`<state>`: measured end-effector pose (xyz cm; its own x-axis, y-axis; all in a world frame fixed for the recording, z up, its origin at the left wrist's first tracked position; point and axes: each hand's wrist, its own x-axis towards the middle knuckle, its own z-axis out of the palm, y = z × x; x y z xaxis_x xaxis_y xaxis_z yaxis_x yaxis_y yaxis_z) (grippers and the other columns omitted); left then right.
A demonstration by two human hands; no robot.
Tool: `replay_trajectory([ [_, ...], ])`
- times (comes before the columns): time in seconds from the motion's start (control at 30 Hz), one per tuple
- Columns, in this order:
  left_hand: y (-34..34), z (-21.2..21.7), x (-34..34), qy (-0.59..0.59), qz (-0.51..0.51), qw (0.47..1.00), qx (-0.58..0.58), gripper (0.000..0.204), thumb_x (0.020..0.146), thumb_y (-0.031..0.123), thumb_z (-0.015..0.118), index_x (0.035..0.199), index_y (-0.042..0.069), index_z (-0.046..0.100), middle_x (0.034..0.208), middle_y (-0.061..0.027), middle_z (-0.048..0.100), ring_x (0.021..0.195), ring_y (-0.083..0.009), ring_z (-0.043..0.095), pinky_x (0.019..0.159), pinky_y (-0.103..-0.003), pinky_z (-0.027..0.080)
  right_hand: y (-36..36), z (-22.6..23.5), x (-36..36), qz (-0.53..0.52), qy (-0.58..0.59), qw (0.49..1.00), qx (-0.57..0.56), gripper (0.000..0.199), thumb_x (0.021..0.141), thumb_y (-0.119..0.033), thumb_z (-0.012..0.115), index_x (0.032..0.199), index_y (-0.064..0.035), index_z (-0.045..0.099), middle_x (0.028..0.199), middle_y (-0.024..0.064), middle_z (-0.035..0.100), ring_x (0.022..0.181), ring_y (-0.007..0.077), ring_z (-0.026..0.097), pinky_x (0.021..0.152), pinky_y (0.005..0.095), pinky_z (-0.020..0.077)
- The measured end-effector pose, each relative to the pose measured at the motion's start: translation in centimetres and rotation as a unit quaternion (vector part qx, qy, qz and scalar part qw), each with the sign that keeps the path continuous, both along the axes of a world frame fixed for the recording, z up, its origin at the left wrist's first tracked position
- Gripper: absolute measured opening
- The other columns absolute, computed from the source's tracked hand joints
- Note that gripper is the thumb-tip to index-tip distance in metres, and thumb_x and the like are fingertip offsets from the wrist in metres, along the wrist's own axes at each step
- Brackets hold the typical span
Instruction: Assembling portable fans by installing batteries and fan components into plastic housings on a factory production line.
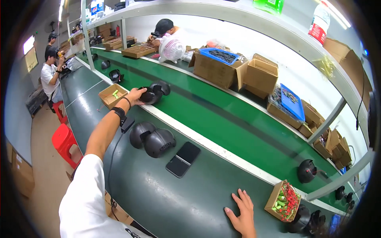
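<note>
My left arm reaches forward to the edge of the green conveyor belt. There my left hand [136,96] grips a glossy black dome-shaped housing [149,95], its fingers partly hidden by it. A second black housing [162,87] sits right against it on the belt. Nearer to me, two dark rounded shells [154,141] lie side by side on the dark green table [158,202]. To their right is a black folding phone [183,159], opened flat. My right hand [242,212] rests on the table with fingers spread, holding nothing, left of a small box of red and green parts [283,201].
A small cardboard box [112,95] with a few green pieces stands left of my left hand. More black housings [306,171] sit on the belt. Beyond it are cartons [214,71], blue trays [292,104] and a fan [170,48]. Coworkers and red stools [66,142] are at left.
</note>
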<state>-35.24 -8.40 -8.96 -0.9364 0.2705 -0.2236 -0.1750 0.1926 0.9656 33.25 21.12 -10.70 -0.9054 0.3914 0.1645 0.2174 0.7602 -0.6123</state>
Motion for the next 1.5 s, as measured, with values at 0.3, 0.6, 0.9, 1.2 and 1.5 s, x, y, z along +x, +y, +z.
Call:
replay_trajectory([
  [0.3, 7.5, 5.8, 27.6, 0.317, -0.317, 0.889, 0.092, 0.067, 0.102, 0.026, 0.078, 0.156, 0.002, 0.046, 0.152, -0.0176, 0.057, 0.144, -0.0273, 0.051, 0.121, -0.041, 0.040, -1.8, 1.0, 0.8, -0.037, 0.048, 0.994, -0.089, 0.097, 0.085, -0.034, 0.091, 0.162, -0.0002, 0.041, 0.164, 0.0276, 0.047, 0.156, 0.0417, 0.041, 0.128, 0.0546, 0.0301],
  [0.6, 11.0, 2.5, 47.2, 0.352, -0.492, 0.795, 0.049, 0.073, 0.094, 0.019, 0.084, 0.158, 0.005, 0.051, 0.147, -0.0142, 0.053, 0.137, -0.0297, 0.056, 0.103, -0.037, 0.057, -6.3, 4.2, 0.0, -0.049, 0.216, 0.973, 0.068, 0.113, 0.080, -0.039, 0.092, 0.170, -0.0138, 0.030, 0.174, 0.0312, 0.019, 0.159, 0.0527, 0.025, 0.127, 0.0623, 0.0249],
  [0.9, 11.4, 0.9, 48.4, 0.260, -0.578, 0.770, 0.081, 0.092, 0.087, 0.028, 0.093, 0.154, 0.001, 0.036, 0.159, -0.0229, 0.046, 0.147, -0.0351, 0.050, 0.123, -0.045, 0.041, -4.8, 6.3, 3.1, 0.020, 0.114, 0.963, 0.244, 0.020, 0.091, -0.020, 0.079, 0.106, -0.0111, 0.070, 0.139, 0.0155, 0.060, 0.136, 0.0375, 0.054, 0.116, 0.0549, 0.0422],
  [1.2, 10.0, 0.3, 48.1, 0.271, -0.534, 0.800, 0.035, 0.098, 0.083, 0.028, 0.094, 0.161, 0.004, 0.039, 0.149, -0.0195, 0.053, 0.140, -0.0326, 0.055, 0.120, -0.043, 0.042, -1.7, 7.5, 10.0, -0.112, 0.115, 0.977, 0.143, 0.018, 0.098, -0.024, 0.077, 0.103, -0.0062, 0.078, 0.100, 0.0079, 0.075, 0.098, 0.0272, 0.070, 0.090, 0.0413, 0.0544],
  [1.5, 10.1, 0.6, 48.7, 0.342, -0.545, 0.761, 0.077, 0.097, 0.080, 0.027, 0.096, 0.157, 0.004, 0.042, 0.146, -0.0200, 0.050, 0.135, -0.0354, 0.054, 0.118, -0.043, 0.044, 12.5, 7.7, 8.5, -0.149, -0.226, 0.938, 0.215, 0.024, 0.087, -0.007, 0.071, 0.109, -0.0102, 0.082, 0.096, 0.0179, 0.079, 0.093, 0.0367, 0.076, 0.086, 0.0476, 0.0598],
])
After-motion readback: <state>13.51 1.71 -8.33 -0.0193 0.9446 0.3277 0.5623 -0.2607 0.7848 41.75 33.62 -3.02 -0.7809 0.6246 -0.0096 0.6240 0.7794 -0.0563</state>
